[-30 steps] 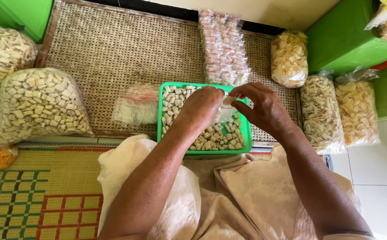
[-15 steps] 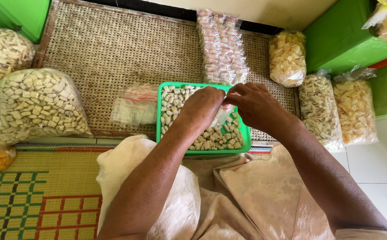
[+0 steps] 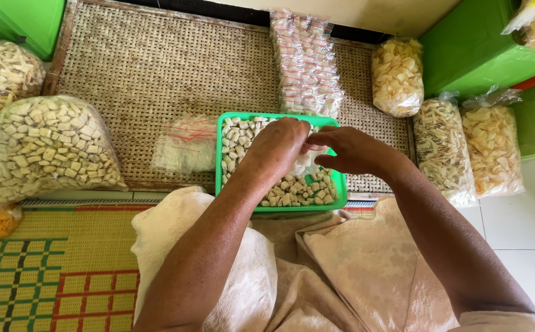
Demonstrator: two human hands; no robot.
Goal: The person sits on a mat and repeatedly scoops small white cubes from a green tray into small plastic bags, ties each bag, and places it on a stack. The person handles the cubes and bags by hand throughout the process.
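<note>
Both hands, left hand [image 3: 279, 144] and right hand [image 3: 350, 149], are pinching a small clear bag [image 3: 307, 163] over the green tray [image 3: 340, 184] of pale snack pieces [image 3: 292, 190]. Many pieces are remaining loose; a packed stack of small bags [image 3: 304, 61] is lying beyond.

Big clear bags of snacks [image 3: 52, 147] lie on a woven mat [image 3: 157, 74] beside green crates [image 3: 476, 55].
</note>
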